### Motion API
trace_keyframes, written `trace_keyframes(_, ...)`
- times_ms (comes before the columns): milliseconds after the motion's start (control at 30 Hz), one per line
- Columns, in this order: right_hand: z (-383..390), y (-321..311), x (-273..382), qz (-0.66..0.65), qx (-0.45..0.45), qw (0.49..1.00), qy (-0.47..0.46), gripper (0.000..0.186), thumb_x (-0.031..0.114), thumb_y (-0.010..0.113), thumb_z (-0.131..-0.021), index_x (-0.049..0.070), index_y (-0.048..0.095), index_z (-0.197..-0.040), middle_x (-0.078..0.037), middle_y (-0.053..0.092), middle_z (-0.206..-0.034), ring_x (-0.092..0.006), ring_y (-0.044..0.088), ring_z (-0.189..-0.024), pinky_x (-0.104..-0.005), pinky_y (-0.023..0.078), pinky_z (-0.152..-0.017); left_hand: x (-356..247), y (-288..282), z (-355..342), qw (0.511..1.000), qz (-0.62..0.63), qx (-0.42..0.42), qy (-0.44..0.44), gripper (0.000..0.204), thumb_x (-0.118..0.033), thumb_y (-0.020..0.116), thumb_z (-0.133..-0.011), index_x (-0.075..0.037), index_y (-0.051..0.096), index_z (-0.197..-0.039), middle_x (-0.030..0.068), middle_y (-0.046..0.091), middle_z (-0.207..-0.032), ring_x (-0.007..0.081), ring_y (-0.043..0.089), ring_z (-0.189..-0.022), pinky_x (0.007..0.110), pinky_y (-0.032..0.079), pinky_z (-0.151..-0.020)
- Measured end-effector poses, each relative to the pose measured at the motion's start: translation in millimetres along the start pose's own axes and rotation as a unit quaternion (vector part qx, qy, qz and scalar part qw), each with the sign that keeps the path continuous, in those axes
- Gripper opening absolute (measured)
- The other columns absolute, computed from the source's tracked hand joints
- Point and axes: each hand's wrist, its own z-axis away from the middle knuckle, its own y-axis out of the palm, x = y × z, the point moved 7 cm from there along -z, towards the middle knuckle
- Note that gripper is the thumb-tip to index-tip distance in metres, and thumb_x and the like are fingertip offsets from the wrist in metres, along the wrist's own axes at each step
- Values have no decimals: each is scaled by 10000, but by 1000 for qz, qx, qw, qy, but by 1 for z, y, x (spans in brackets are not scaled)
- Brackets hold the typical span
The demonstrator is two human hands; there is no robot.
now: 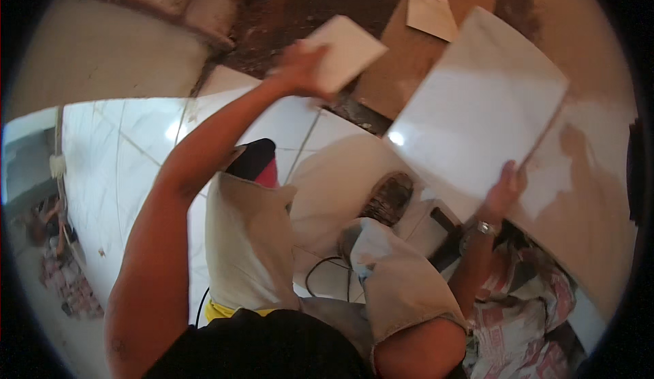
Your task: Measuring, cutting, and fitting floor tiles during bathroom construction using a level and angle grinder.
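My left hand (300,69), reached out ahead, is closed round the edge of a small pale tile piece (354,46). A large glossy white tile (480,110) stands tilted on the right, a bright glare spot near its left corner. Its near right edge is gripped by my right hand (503,192), whose wrist wears a metal-banded watch. Between the two tiles lies a brown board (398,62), partly covered by the large tile. Another pale tile piece (429,14) rests on that board.
White floor tiles (136,134) with grout lines spread to the left, bordering dark bare soil (306,4). Crumpled printed sacks (521,304) lie beside my right knee. A black cable (313,273) curves between my legs, near a round dark object (388,198) I cannot identify.
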Motion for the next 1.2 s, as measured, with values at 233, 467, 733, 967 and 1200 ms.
trace_keyframes(233, 68, 108, 8, -218, 183, 947, 150, 550, 417, 552, -1019, -88, 624, -1222, -90, 684, -1091, -151, 603, -919, -320, 492, -839, 165, 8, 173, 983, 24, -51, -176, 1226, -484, 906, -471, -224, 318, -1515, 248, 358, -1398, 473, 385, -1280, 584, 357, -1055)
trace_keyframes(467, 104, 144, -14, -282, 253, 895, 233, 502, 380, 543, -1027, -88, 621, -1191, -99, 672, -1099, -164, 616, -935, -327, 495, -850, 180, 25, 212, 963, 29, -62, -260, 1203, -486, 903, -478, -260, 330, -1511, 266, 318, -1441, 509, 349, -1301, 614, 348, -1051)
trace_keyframes(733, 114, 155, -11, -282, 299, 890, 198, 517, 376, 510, -1040, -88, 569, -1258, -113, 658, -1146, -173, 630, -952, -315, 520, -856, 184, 37, 213, 958, 57, -96, -264, 1174, -533, 907, -453, -254, 392, -1470, 275, 271, -1502, 516, 317, -1345, 624, 322, -1072)
trace_keyframes(967, 118, 160, -20, -284, 297, 889, 203, 530, 390, 523, -1033, -88, 573, -1255, -116, 660, -1143, -187, 636, -960, -322, 523, -851, 185, 44, 217, 958, 81, -102, -257, 1142, -574, 916, -456, -270, 395, -1425, 307, 231, -1534, 508, 260, -1405, 597, 262, -1134)
trace_keyframes(1200, 123, 173, -35, -265, 263, 904, 210, 502, 399, 521, -1031, -72, 635, -1164, -100, 683, -1057, -161, 640, -895, -324, 525, -804, 178, 16, 206, 939, 148, -169, -262, 973, -536, 828, -692, -132, 386, -1460, 291, 362, -1482, 419, 372, -1381, 502, 339, -1111)
